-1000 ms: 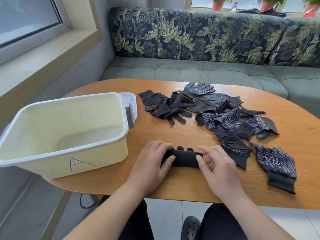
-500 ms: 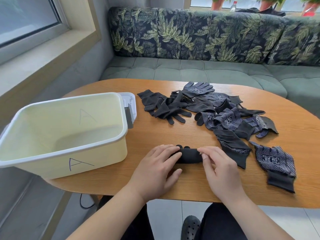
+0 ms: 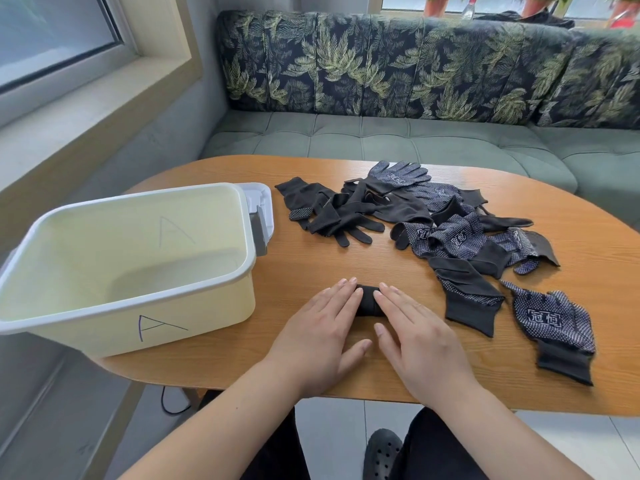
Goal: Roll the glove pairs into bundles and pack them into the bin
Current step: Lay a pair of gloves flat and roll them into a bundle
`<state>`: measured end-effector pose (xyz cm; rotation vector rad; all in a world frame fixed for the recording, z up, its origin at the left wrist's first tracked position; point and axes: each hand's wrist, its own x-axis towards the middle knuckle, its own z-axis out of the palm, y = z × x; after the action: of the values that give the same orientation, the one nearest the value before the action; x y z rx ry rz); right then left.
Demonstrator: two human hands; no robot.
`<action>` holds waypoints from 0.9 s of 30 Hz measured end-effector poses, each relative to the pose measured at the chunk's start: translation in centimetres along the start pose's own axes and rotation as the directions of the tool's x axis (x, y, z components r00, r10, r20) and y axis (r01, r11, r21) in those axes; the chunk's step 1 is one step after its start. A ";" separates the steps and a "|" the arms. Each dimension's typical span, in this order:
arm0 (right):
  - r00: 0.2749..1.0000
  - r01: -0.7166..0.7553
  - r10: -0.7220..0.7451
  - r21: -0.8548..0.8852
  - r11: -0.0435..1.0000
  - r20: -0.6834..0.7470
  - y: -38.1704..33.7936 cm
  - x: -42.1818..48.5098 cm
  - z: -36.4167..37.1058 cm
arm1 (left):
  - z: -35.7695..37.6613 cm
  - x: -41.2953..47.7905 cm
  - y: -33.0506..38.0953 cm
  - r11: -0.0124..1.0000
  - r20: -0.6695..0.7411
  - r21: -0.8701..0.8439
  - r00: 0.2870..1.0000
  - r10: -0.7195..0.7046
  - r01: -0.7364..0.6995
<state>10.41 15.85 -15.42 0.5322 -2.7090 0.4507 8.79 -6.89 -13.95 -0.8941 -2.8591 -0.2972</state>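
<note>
The L hand & R hand lie side by side on the table, near its front edge. Fingers on both are straight & close together, not curled round anything. The fingertips press down on a small black glove roll. The roll sits btw the two hands, partly under them, so only its middle shows. How tight it is can't be told. The two thumbs point toward each other, just apart, low over the wood.

The bin stands on the L side of the table, near the L hand but not touching it. It is pale yellow w/ a white rim. A drawn letter A is on its front wall.

The loose glove pile lies further back & to the R, black ones & blue dotted ones all mixed up. One dark glove lies flat just R of the R hand. One dotted glove lies further R, near the table edge, w/ a white mark on its back.

Behind the table is a green sofa w/ a leafy back. A window sill runs along the L. A dark shoe shows on the floor below the table.
</note>
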 end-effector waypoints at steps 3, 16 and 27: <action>1.000 0.028 -0.028 -0.020 0.999 0.004 -0.2 -0.1 -0.5 | 0.2 -0.1 -0.1 1.000 0.021 0.000 1.000 -0.004 0.004; 1.000 0.014 -0.013 0.037 0.999 -0.024 -0.4 -0.2 -0.9 | 0.2 -0.9 0.5 0.999 -0.191 -0.035 0.982 -0.011 0.004; 0.996 -0.086 0.080 0.149 0.985 0.047 0.0 0.6 -1.5 | -1.0 -1.0 0.7 0.988 -0.241 -0.119 0.962 -0.126 0.100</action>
<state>10.29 16.22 -13.88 0.4743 -2.7582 0.6790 10.08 -7.14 -13.11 -0.6570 -2.6852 -0.5373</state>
